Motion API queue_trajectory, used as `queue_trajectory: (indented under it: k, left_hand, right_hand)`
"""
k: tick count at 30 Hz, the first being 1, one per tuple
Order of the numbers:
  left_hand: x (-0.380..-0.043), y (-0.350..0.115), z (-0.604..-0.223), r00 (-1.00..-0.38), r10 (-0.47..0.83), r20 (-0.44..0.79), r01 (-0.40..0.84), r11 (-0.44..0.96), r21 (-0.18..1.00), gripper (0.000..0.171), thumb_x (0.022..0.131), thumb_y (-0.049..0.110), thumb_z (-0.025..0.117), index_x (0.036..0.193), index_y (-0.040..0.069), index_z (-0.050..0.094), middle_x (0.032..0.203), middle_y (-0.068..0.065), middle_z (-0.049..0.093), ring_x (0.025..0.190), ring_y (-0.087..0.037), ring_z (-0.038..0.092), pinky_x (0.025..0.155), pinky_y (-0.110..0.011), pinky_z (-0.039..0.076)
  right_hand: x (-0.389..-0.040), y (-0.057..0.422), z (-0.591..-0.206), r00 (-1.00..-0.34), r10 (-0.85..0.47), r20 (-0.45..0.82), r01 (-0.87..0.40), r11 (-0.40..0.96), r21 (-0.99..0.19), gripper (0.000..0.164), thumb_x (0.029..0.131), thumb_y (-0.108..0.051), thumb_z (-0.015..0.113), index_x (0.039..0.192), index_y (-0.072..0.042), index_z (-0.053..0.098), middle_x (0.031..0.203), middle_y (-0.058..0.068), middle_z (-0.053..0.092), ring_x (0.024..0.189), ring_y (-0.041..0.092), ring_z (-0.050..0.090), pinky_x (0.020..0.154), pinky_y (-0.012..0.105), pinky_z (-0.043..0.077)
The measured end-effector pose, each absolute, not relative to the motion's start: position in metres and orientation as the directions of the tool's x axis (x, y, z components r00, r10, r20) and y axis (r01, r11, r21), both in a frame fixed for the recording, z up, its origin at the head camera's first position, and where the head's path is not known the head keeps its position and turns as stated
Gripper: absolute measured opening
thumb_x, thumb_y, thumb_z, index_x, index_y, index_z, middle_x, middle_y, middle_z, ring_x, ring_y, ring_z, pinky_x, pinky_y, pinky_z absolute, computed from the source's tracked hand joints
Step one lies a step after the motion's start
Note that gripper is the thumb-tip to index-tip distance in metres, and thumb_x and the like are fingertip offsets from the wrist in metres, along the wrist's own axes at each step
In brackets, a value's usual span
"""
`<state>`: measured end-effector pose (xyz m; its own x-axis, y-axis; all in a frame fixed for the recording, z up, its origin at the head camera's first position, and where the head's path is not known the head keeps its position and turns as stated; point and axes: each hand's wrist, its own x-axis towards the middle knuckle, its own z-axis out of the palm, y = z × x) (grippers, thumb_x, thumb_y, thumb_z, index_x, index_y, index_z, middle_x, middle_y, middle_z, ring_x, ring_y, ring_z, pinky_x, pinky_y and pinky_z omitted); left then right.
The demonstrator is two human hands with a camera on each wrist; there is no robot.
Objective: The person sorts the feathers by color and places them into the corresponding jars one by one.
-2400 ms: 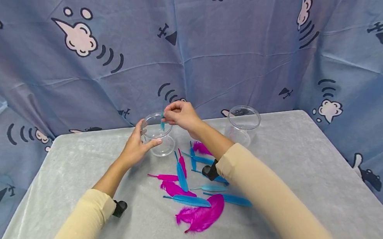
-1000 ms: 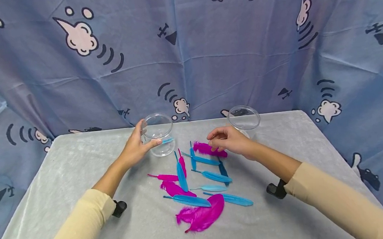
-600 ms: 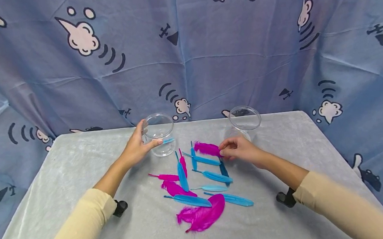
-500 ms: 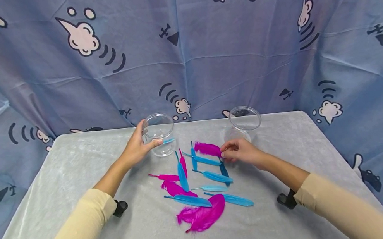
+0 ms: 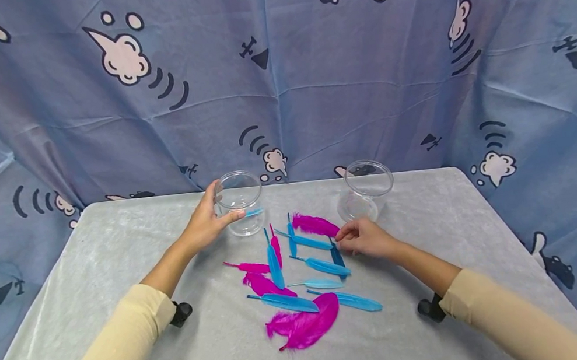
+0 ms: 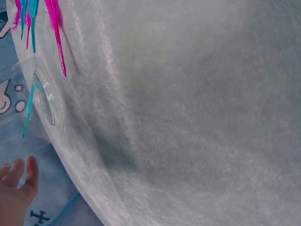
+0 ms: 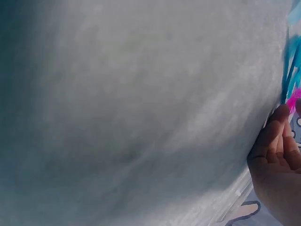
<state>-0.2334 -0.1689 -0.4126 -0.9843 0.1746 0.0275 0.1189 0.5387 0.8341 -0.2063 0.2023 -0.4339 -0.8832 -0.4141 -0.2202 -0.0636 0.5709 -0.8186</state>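
Left hand [image 5: 205, 221] gripped clear cup [image 5: 254, 204], blue feather [image 5: 254, 212] inside | right hand [image 5: 365, 238] reached dark blue feather [image 5: 337, 260] on table [image 5: 189, 343]; whether its fingertips pinched the quill was unclear

Clear plastic cups [image 5: 241, 206]: 2. Blue feathers [image 5: 324, 265]: 9 visible (8 on table [image 5: 452, 227], 1 in a cup). Magenta feathers [image 5: 316, 224]: at least 5, overlap obscuring exact count. Hands [image 5: 205, 223]: 2. Wrist cameras [image 5: 180, 313]: 2. Beige sleeves [image 5: 111, 351]: 2. Table: 1.
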Motion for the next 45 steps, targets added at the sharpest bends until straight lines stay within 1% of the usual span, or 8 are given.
queue_trajectory:
  k: [4, 11, 24, 30, 38, 42, 45]
  left_hand:
    - [-0.234, -0.168, -0.413, -0.985, 0.173, 0.027, 0.118, 0.541, 0.833, 0.103, 0.089, 0.039, 0.076, 0.159, 0.005, 0.008, 0.159, -0.024, 0.025, 0.145, -0.042, 0.028, 0.115, -0.057, 0.026]
    - [-0.233, -0.168, -0.412, -0.985, 0.168, 0.021, 0.11, 0.543, 0.833, 0.102, 0.089, 0.038, 0.076, 0.159, 0.006, 0.009, 0.16, -0.023, 0.024, 0.145, -0.042, 0.028, 0.116, -0.057, 0.026]
    - [-0.233, -0.168, -0.412, -0.985, 0.172, 0.023, 0.115, 0.547, 0.83, 0.103, 0.089, 0.039, 0.076, 0.159, 0.004, 0.009, 0.16, -0.023, 0.024, 0.144, -0.042, 0.028, 0.115, -0.058, 0.026]
    - [-0.234, -0.168, -0.413, -0.985, 0.169, 0.019, 0.11, 0.546, 0.83, 0.102, 0.089, 0.038, 0.076, 0.159, 0.006, 0.008, 0.16, -0.023, 0.023, 0.144, -0.042, 0.028, 0.115, -0.057, 0.027]
    - [-0.234, -0.168, -0.412, -0.985, 0.17, 0.026, 0.116, 0.541, 0.833, 0.102, 0.089, 0.037, 0.076, 0.159, 0.005, 0.009, 0.159, -0.023, 0.025, 0.144, -0.042, 0.029, 0.115, -0.057, 0.027]
    - [-0.234, -0.168, -0.412, -0.985, 0.168, 0.025, 0.113, 0.542, 0.833, 0.101, 0.089, 0.037, 0.076, 0.159, 0.006, 0.01, 0.159, -0.023, 0.026, 0.144, -0.042, 0.029, 0.115, -0.057, 0.027]
    - [-0.233, -0.168, -0.411, -0.985, 0.17, 0.02, 0.111, 0.543, 0.832, 0.101, 0.089, 0.038, 0.076, 0.159, 0.006, 0.01, 0.159, -0.023, 0.026, 0.144, -0.042, 0.029, 0.115, -0.057, 0.026]
  right_hand:
    - [-0.206, 0.2, -0.436, -0.894, -0.4, -0.203, -0.087, 0.599, -0.796, 0.021, 0.09, -0.008, 0.072, 0.102, 0.008, 0.07, 0.079, 0.007, 0.067, 0.067, 0.015, 0.056, 0.059, 0.023, 0.05]
    - [-0.205, 0.197, -0.44, -0.905, -0.386, -0.178, -0.112, 0.621, -0.776, 0.012, 0.089, -0.006, 0.07, 0.095, 0.005, 0.071, 0.073, 0.004, 0.063, 0.065, 0.015, 0.054, 0.058, 0.023, 0.05]
    - [-0.206, 0.19, -0.442, -0.935, -0.338, -0.11, -0.149, 0.655, -0.741, 0.01, 0.087, -0.005, 0.071, 0.084, 0.004, 0.073, 0.069, 0.003, 0.064, 0.06, 0.011, 0.055, 0.058, 0.024, 0.05]
    - [-0.207, 0.189, -0.444, -0.941, -0.316, -0.123, -0.132, 0.676, -0.725, 0.01, 0.088, -0.006, 0.071, 0.083, 0.003, 0.074, 0.067, 0.002, 0.063, 0.06, 0.012, 0.054, 0.057, 0.024, 0.048]
    - [-0.209, 0.188, -0.443, -0.935, -0.33, -0.13, -0.141, 0.683, -0.717, 0.012, 0.089, -0.006, 0.07, 0.08, 0.001, 0.073, 0.066, 0.0, 0.061, 0.061, 0.012, 0.052, 0.057, 0.023, 0.046]
    - [-0.21, 0.191, -0.439, -0.916, -0.371, -0.154, -0.141, 0.656, -0.741, 0.013, 0.09, -0.005, 0.067, 0.081, 0.003, 0.071, 0.066, 0.0, 0.06, 0.061, 0.011, 0.053, 0.057, 0.024, 0.046]
    - [-0.211, 0.193, -0.434, -0.893, -0.401, -0.204, -0.116, 0.643, -0.757, 0.013, 0.09, -0.005, 0.066, 0.082, 0.003, 0.07, 0.067, 0.0, 0.06, 0.062, 0.011, 0.053, 0.058, 0.024, 0.046]
